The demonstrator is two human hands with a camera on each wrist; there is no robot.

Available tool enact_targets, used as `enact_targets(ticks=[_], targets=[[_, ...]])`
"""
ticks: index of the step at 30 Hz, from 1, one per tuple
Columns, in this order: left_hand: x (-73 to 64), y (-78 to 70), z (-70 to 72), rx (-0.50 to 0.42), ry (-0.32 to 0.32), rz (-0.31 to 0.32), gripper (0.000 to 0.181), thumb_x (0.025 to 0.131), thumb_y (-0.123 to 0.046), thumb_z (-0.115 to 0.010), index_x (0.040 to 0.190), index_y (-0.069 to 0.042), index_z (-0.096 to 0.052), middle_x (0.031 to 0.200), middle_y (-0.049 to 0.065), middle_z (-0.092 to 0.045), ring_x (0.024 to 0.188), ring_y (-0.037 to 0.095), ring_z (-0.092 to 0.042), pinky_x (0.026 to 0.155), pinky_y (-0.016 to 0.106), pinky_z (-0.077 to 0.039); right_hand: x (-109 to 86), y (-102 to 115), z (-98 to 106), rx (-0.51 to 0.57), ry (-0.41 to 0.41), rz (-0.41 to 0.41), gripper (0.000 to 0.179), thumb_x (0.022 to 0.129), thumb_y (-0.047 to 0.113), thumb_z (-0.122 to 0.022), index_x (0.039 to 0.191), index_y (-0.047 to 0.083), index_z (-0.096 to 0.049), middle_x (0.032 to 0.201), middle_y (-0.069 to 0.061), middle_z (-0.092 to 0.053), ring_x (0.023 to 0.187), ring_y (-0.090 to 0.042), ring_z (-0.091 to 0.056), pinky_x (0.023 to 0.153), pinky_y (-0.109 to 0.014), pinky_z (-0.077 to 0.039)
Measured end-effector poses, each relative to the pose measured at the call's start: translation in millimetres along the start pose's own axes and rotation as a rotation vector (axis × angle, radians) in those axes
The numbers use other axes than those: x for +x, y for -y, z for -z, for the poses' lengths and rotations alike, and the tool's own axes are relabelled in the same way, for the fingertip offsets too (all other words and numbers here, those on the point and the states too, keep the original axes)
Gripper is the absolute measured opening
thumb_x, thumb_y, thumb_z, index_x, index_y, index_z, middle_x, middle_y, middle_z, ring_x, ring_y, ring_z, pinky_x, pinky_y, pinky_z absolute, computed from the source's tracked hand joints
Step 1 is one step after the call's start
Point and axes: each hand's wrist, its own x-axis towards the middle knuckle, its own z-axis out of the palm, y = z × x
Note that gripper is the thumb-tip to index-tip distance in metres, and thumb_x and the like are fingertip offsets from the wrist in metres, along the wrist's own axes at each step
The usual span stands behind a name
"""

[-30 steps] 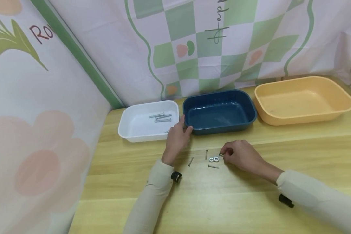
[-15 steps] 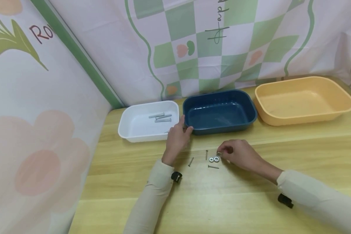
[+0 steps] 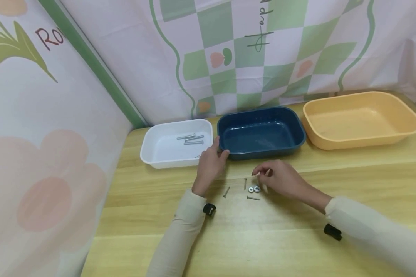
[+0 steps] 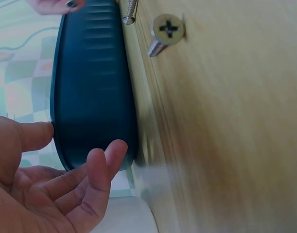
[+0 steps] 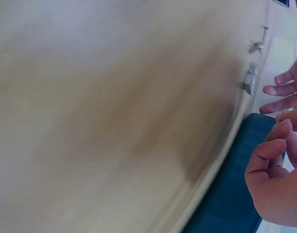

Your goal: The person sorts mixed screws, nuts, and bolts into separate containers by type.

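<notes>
My left hand [image 3: 210, 165] rests at the near left corner of the dark blue box [image 3: 267, 152]; its fingers are extended and the thumb touches the rim in the left wrist view. My right hand [image 3: 280, 177] pinches a small metal piece [image 4: 71, 4], seemingly a nut, between thumb and forefinger, just above the table. Below it lie two metal nuts [image 3: 257, 189] side by side. Around them are three screws: an upright-lying screw [image 3: 245, 184], a slanted screw [image 3: 227, 192] and a near screw [image 3: 253, 198]. The held piece is mostly hidden by fingers.
To the left stands a white box [image 3: 152, 148] with several long bolts [image 3: 193, 142] inside. A yellow box [image 3: 364, 144] is on the right. The three boxes line the back of the wooden table [image 3: 263, 246], before a patterned cloth [image 3: 249, 77].
My right hand has lifted slightly and moved left and away from me, carrying the small metal nut past the nuts on the table. The left hand stays at the blue box.
</notes>
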Motion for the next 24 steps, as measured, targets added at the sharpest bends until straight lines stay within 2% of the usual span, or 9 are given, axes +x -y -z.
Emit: enact_targets(ticks=[5,11,15,17,22,24], targets=[[0.5,1.0,-0.1,-0.003,0.0,0.002,0.059,0.101,-0.026,-0.062,0.152,-0.006,-0.041,0.074,0.005,-0.061,0.066,0.02,-0.053,0.063,0.034,-0.043,9.8,6,7,-0.025,-0.04,0.043,0.014,0.087,-0.002,-0.068,0.093,0.007,-0.077,0.078,0.006,-0.067,0.069,-0.014,-0.057,0.062,-0.03,-0.05],[1.1,0.9,-0.5,-0.001,0.002,0.012,0.059,0.101,-0.026,-0.061,0.153,-0.005,-0.041,0.073,0.007,-0.059,0.068,0.021,-0.052,0.067,0.035,-0.044,19.3,12,12,-0.018,-0.05,0.047,0.013,0.088,-0.002,-0.069,0.095,0.005,-0.077,0.082,0.002,-0.069,0.074,-0.016,-0.059,0.065,-0.03,-0.052],[0.9,-0.7,-0.9,0.012,-0.004,0.019,0.059,0.101,-0.026,-0.062,0.153,-0.007,-0.041,0.094,0.01,-0.069,0.078,0.022,-0.056,0.076,0.038,-0.048,23.9,15,14,-0.02,-0.059,0.048,0.013,0.089,-0.002,-0.069,0.096,0.004,-0.077,0.084,0.001,-0.069,0.075,-0.017,-0.058,0.065,-0.03,-0.05],[0.8,-1.2,-0.9,0.017,-0.006,0.021,0.059,0.101,-0.026,-0.062,0.153,-0.007,-0.041,0.094,0.01,-0.07,0.077,0.022,-0.057,0.075,0.038,-0.049,26.6,16,15,-0.023,-0.075,0.053,0.013,0.089,-0.002,-0.069,0.095,0.005,-0.077,0.083,0.001,-0.069,0.074,-0.018,-0.057,0.065,-0.029,-0.048],[1.1,-1.1,-0.2,0.013,-0.002,0.018,0.059,0.1,-0.025,-0.062,0.152,-0.006,-0.041,0.076,0.006,-0.062,0.067,0.021,-0.055,0.065,0.034,-0.044,34.5,18,21,-0.041,-0.122,0.077,0.012,0.088,-0.002,-0.069,0.094,0.004,-0.077,0.083,-0.001,-0.069,0.072,-0.018,-0.056,0.064,-0.03,-0.047],[1.0,-1.2,-0.3,0.013,0.001,0.019,0.059,0.1,-0.025,-0.062,0.152,-0.006,-0.042,0.078,0.007,-0.063,0.068,0.02,-0.055,0.065,0.034,-0.045,37.4,17,23,-0.053,-0.132,0.072,0.012,0.088,-0.002,-0.069,0.094,0.004,-0.077,0.084,-0.002,-0.07,0.072,-0.018,-0.057,0.065,-0.031,-0.048]])
